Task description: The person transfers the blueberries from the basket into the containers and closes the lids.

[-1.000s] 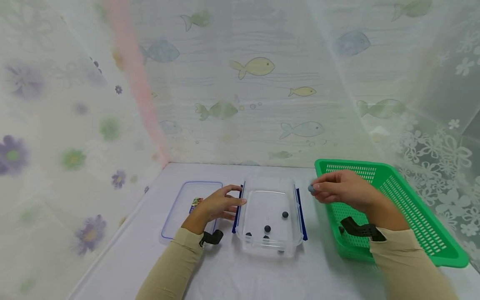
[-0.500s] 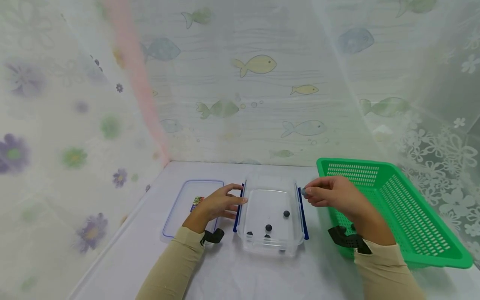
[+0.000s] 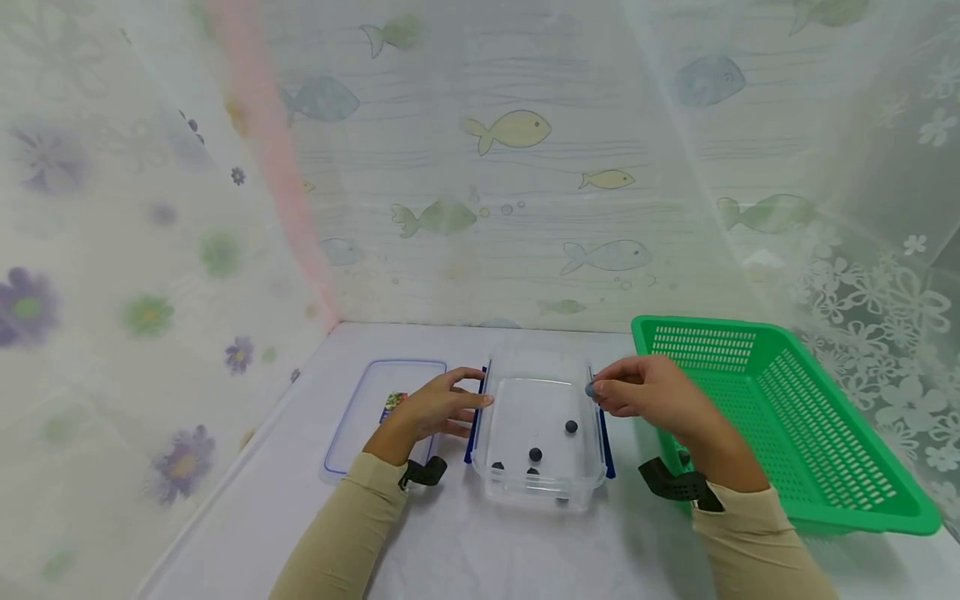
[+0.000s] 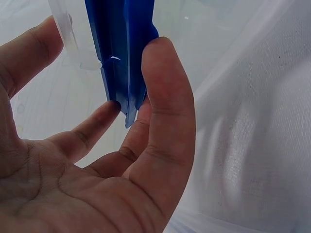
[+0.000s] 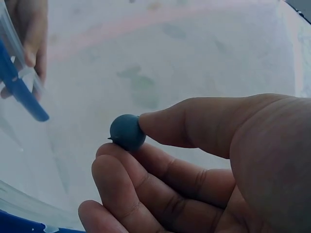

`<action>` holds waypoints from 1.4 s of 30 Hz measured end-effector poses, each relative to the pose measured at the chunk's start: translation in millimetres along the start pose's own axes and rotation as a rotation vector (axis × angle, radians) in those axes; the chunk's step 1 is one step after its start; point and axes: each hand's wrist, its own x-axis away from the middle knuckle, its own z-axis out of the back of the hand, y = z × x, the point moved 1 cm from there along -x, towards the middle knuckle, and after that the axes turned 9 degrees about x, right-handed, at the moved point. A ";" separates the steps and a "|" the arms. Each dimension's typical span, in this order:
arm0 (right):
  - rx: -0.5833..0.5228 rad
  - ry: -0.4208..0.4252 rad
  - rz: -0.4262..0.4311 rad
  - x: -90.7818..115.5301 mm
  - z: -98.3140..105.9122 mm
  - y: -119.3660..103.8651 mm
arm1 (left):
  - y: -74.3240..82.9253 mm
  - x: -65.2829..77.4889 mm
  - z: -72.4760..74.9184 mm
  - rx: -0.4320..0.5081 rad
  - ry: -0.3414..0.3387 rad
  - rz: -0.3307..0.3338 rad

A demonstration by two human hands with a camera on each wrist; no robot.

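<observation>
"So, what's different about the right hand (image 3: 652, 396)?"

"It has moved left. A second ago it was over the edge of the green basket (image 3: 832, 467); now it's at the right side of the clear container (image 3: 536, 408)."

"And its fingers?"

"Still pinching the blue ball (image 5: 127, 132) against the thumb. In the head view the ball overlaps the container's right rim; I can't tell whether they touch."

"Has the left hand (image 3: 437, 408) shifted?"

"Hardly. Its fingers and thumb grip the container's left side, around the blue latch (image 4: 121, 53), just as before."

"What about the dark balls (image 3: 536, 455) in the container?"

"Same spots as in the earlier frames, scattered toward the near end, with one farther right."

"Anything else moved?"

"Not that I see. The lid (image 3: 352, 425) lies flat on the white surface (image 3: 450, 550), left of the container and partly behind the left hand, and the basket stays on the right."
</observation>
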 end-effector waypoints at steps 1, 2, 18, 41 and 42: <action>0.005 -0.001 -0.001 -0.5 -0.6 0.0 | 0.2 0.2 0.0 0.001 0.002 0.000; 0.004 -0.002 -0.005 -0.8 -1.2 -0.3 | 0.3 0.5 0.1 0.000 0.004 0.000; 0.035 -0.011 -0.004 1.8 -7.2 -5.6 | -2.4 -0.1 1.2 0.009 0.002 0.003; 0.002 -0.044 -0.004 0.8 -9.8 -5.5 | 0.3 1.0 -0.1 0.003 0.017 0.006; 0.003 -0.045 0.000 1.0 -9.9 -5.7 | 0.2 1.1 0.0 0.003 0.017 0.007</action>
